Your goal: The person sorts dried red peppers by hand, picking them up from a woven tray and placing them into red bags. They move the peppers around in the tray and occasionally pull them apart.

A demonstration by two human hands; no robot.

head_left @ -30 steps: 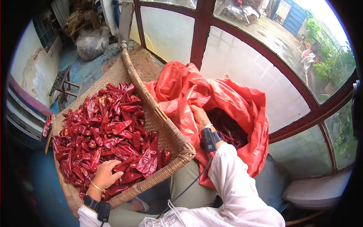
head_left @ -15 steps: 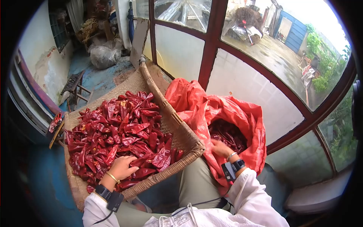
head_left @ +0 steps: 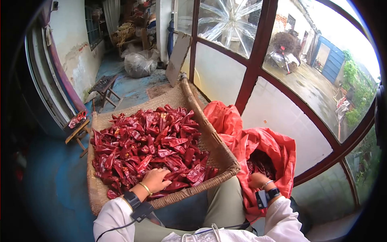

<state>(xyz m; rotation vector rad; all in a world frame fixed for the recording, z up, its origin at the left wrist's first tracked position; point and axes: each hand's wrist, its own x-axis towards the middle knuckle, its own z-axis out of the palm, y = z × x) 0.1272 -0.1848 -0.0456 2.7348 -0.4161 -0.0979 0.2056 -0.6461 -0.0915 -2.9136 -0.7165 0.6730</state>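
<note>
Dried red chili peppers (head_left: pixel 149 141) lie heaped in a wide woven basket (head_left: pixel 215 151) propped over my lap. My left hand (head_left: pixel 156 180) rests on the near edge of the heap, palm down, with thumb and fingers apart. To the right of the basket stands a red woven sack (head_left: pixel 284 141) with its mouth open and darker red peppers (head_left: pixel 260 159) inside. My right hand (head_left: pixel 259 180) reaches into the sack's near side. Its fingertips are hidden among the peppers and the sack's folds, so what they hold does not show.
A red-framed window wall (head_left: pixel 252 76) runs along the right, close behind the sack. On the blue floor to the left are a small folding stool (head_left: pixel 104 86) and a low wooden stand (head_left: pixel 78 131). A clear plastic bag (head_left: pixel 140 64) and a leaning board (head_left: pixel 178 58) stand farther back.
The head view has swung, so everything sits farther right and lower in the picture. My left hand stays on the peppers, and my right hand stays at the sack's mouth.
</note>
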